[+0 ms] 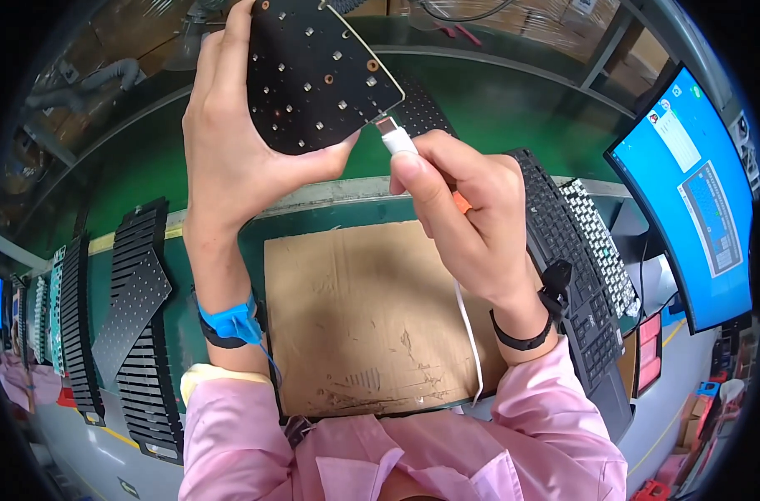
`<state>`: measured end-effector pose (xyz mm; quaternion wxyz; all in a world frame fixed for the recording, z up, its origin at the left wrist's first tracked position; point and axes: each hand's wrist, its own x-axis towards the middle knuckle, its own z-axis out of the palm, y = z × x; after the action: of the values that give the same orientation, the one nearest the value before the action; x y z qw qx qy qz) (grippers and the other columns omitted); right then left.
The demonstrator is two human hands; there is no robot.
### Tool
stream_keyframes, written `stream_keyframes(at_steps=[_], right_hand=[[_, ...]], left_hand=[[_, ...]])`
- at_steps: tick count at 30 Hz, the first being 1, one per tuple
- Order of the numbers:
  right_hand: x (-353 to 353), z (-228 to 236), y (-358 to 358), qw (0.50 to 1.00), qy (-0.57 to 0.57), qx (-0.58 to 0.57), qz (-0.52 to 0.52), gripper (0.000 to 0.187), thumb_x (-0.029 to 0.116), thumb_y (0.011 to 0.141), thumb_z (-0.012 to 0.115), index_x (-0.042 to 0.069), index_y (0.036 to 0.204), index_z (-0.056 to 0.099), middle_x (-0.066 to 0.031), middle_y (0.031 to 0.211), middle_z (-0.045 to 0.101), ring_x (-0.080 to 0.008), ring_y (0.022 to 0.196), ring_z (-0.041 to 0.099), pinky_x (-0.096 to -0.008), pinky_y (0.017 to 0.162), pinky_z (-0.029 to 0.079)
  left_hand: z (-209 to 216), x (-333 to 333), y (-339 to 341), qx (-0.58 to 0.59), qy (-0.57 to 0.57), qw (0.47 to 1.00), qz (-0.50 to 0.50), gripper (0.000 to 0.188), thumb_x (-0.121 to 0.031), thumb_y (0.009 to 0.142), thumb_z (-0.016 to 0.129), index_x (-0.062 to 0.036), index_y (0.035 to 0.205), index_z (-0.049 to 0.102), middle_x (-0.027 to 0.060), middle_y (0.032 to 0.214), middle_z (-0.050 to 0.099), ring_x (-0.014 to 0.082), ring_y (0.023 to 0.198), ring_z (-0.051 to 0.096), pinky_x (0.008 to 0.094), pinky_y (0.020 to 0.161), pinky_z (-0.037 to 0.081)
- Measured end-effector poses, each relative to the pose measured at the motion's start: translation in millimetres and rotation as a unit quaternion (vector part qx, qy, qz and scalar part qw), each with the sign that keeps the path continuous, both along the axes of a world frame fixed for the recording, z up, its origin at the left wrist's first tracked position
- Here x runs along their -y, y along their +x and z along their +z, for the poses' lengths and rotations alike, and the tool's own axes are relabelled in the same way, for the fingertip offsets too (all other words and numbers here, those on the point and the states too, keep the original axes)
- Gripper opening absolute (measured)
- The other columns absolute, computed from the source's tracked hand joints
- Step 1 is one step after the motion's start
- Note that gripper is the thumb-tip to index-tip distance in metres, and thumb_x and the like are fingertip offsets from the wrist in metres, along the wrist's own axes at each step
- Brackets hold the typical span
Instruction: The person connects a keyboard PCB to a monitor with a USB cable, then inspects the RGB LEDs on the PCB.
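Note:
My left hand (238,142) grips a black circuit board (309,75) by its edges, raised and tilted at the upper middle. Small bright components and a few copper-ringed holes dot its face. Between the thumb and fingers of my right hand (476,200) is a white USB-C cable (399,142). Its metal plug points up at the board's lower right corner, very close to the edge; whether they touch I cannot tell. The white cord runs down from my right hand over a cardboard sheet (372,317). A blue wrist strap (234,322) circles my left wrist.
Right of the cardboard lie a black keyboard (576,275) and a white-dotted strip (601,242), beside a lit monitor (689,200). On the left, a perforated dark plate (134,317) rests across black slotted racks (142,392). Another dotted board (426,113) lies behind my right hand.

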<state>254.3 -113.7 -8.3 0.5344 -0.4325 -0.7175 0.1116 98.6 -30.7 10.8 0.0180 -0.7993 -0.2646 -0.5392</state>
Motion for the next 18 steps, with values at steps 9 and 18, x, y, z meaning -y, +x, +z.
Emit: stream_keyframes(at_steps=[9,18], right_hand=[[1.3,2.0,-0.5,0.998,0.016,0.056,-0.034,0.014,0.009,0.078,0.053,0.001,0.067,0.051,-0.0098,0.044,0.045,-0.024,0.037,0.045,-0.0305,0.036,0.031],[-6.0,-8.2,-4.9,0.998,0.009,0.02,-0.059,0.019,0.01,0.081,0.051,-0.001,0.066,0.054,-0.0008,0.045,0.039,-0.0043,0.042,0.035,-0.0198,0.04,0.025]], left_hand=[[1.2,2.6,0.3,-0.027,0.035,0.999,0.026,0.086,-0.018,0.046,0.069,-0.001,0.122,0.034,0.0107,0.1,0.048,0.0206,0.089,0.051,0.0281,0.08,0.041],[-3.8,3.2,5.0,-0.066,0.014,0.995,0.073,0.085,-0.019,0.047,0.069,-0.0008,0.122,0.033,0.0127,0.098,0.048,0.0225,0.087,0.053,0.028,0.077,0.043]])
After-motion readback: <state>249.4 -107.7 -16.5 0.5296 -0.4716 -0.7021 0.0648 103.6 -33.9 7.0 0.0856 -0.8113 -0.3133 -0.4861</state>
